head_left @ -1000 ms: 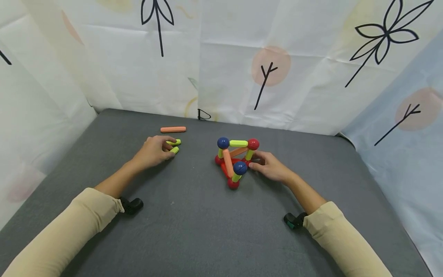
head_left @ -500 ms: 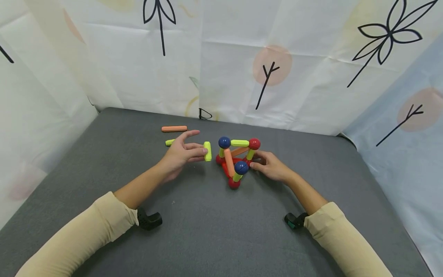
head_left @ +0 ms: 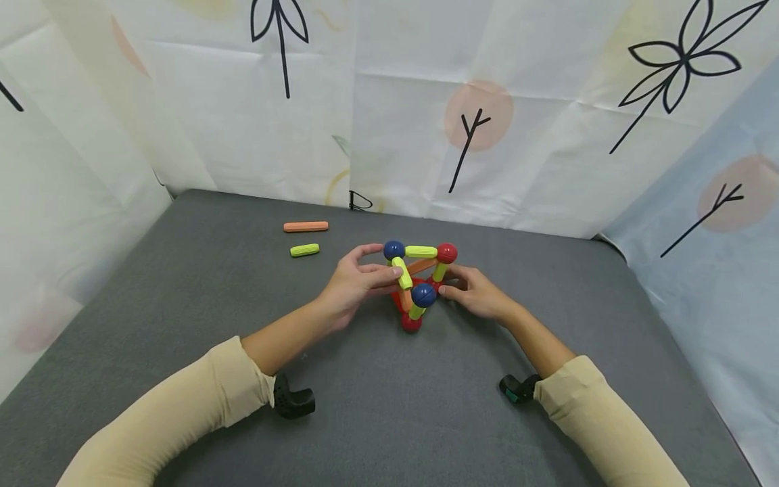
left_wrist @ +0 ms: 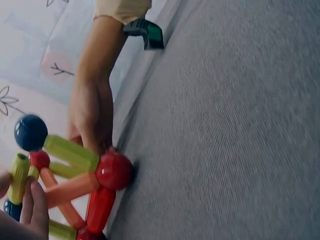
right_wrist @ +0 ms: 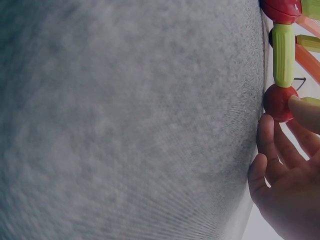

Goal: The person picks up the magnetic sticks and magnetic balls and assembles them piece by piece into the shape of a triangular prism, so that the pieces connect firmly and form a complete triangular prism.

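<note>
A frame of magnetic sticks and balls stands on the grey table, with two blue balls, one near (head_left: 423,295) and one far (head_left: 394,250), and a red ball (head_left: 447,253) on top. My left hand (head_left: 353,287) pinches a yellow-green magnetic stick (head_left: 402,273) between thumb and fingers. One stick end is at the far blue ball; in the left wrist view the other end (left_wrist: 20,159) points toward the near ball, apart from it. My right hand (head_left: 477,292) holds a lower red ball (right_wrist: 278,103) of the frame with thumb and fingertips. My left hand hides the frame's left side.
An orange magnetic stick (head_left: 306,226) and a loose yellow-green stick (head_left: 304,250) lie on the table (head_left: 389,406) left of the frame. A printed white cloth (head_left: 402,122) hangs behind the table's far edge.
My left hand has picked up one yellow-green stick from the left and carried it rightward to the frame, turning it on the way. My right hand has stayed at the red ball.
</note>
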`<state>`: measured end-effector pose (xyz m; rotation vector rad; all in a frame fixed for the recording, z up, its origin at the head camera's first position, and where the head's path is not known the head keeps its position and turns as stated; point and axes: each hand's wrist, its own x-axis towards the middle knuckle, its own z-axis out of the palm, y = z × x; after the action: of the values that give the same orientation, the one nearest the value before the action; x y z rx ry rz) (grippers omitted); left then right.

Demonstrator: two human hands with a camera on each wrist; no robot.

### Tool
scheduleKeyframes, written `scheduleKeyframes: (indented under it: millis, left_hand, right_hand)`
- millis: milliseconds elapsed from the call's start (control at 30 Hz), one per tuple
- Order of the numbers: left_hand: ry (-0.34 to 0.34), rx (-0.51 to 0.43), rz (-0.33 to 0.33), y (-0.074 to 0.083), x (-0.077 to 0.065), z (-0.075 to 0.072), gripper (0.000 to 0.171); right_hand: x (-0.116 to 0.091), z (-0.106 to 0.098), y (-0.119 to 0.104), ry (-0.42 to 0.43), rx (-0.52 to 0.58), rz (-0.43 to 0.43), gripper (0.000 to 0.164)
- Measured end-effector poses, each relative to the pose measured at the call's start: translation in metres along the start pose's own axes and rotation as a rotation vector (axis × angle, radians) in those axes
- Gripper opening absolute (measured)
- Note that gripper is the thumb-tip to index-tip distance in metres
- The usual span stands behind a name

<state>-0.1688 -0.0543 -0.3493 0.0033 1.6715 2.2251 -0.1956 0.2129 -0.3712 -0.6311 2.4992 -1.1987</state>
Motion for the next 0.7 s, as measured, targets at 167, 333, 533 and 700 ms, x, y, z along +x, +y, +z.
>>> scheduleKeyframes:
  millis: [167,333,533,700]
  left_hand:
    - [0.065,0.006,-0.028,0.002,-0.001,0.008,0.06]
    - [0.072,0.032,-0.083,0.003,-0.001,0.014,0.065]
    - [0.051,0.033,-0.092,0.002,0.0,0.015,0.067]
    - [0.042,0.086,-0.053,-0.001,0.001,0.011,0.063]
  right_hand:
    - [0.001,0.0,0.0,0.003,0.003,-0.007,0.04]
    - [0.0,0.001,0.002,0.014,0.008,-0.017,0.039]
    - [0.001,0.001,0.001,0.005,0.01,-0.018,0.037]
    - [0.001,0.001,0.001,0.0,0.008,-0.027,0.038]
